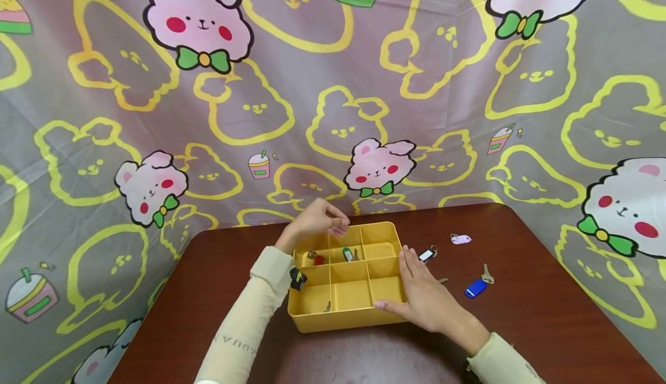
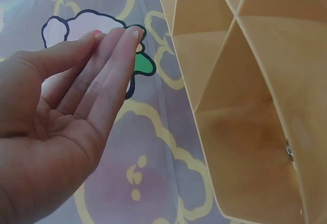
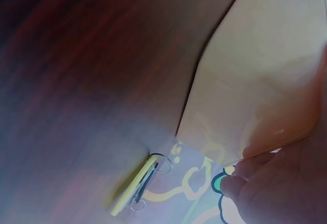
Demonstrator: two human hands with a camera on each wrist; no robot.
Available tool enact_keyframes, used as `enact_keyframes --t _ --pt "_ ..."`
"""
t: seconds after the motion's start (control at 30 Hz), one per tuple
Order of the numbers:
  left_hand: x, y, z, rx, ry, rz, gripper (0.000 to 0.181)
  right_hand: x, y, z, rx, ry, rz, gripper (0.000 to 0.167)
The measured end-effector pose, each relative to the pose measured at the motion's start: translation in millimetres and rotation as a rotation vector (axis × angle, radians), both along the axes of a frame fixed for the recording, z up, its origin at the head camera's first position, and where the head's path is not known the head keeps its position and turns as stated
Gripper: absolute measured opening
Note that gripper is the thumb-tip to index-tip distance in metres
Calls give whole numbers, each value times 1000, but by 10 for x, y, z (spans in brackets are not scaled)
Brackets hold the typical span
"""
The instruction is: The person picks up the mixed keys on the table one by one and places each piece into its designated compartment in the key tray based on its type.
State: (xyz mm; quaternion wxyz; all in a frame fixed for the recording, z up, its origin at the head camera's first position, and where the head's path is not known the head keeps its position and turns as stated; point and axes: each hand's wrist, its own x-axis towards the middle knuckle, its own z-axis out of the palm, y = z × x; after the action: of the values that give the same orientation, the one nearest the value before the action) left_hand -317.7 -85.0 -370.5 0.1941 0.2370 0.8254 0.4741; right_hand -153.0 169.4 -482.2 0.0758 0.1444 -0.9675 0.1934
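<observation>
A yellow divided box (image 1: 343, 318) with several compartments sits on the table. My left hand (image 1: 319, 220) hovers over its back left edge, and in the left wrist view the lightly bent fingers hold nothing visible. My right hand (image 1: 429, 297) rests against the box's right side, fingers along the wall and thumb at the front right corner. The back left compartment contains a red key tag (image 1: 319, 260). A green key tag (image 1: 348, 254) with a key (image 1: 356, 254) lies in the back middle one. A small metal piece (image 1: 328, 306), perhaps a key, is in the front left one.
To the right of the box lie a white and black key tag (image 1: 428, 254), a pale purple key tag (image 1: 461, 239) and a blue key tag (image 1: 476, 288) with its key (image 1: 487, 274). A patterned curtain (image 1: 291, 118) hangs behind the dark wooden table (image 1: 229, 262).
</observation>
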Motion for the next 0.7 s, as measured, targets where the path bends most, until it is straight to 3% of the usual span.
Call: enact_keyframes --t 0.2,0.43,0.7 --pt "83 -4 67 -33 33 -18 21 -8 2 16 -6 1 1 124" --pt "170 -54 70 -57 76 -33 22 10 -8 42 -8 -8 -6 125" --pt "210 -187 35 -72 75 8 20 19 -3 54 -15 -17 -8 124"
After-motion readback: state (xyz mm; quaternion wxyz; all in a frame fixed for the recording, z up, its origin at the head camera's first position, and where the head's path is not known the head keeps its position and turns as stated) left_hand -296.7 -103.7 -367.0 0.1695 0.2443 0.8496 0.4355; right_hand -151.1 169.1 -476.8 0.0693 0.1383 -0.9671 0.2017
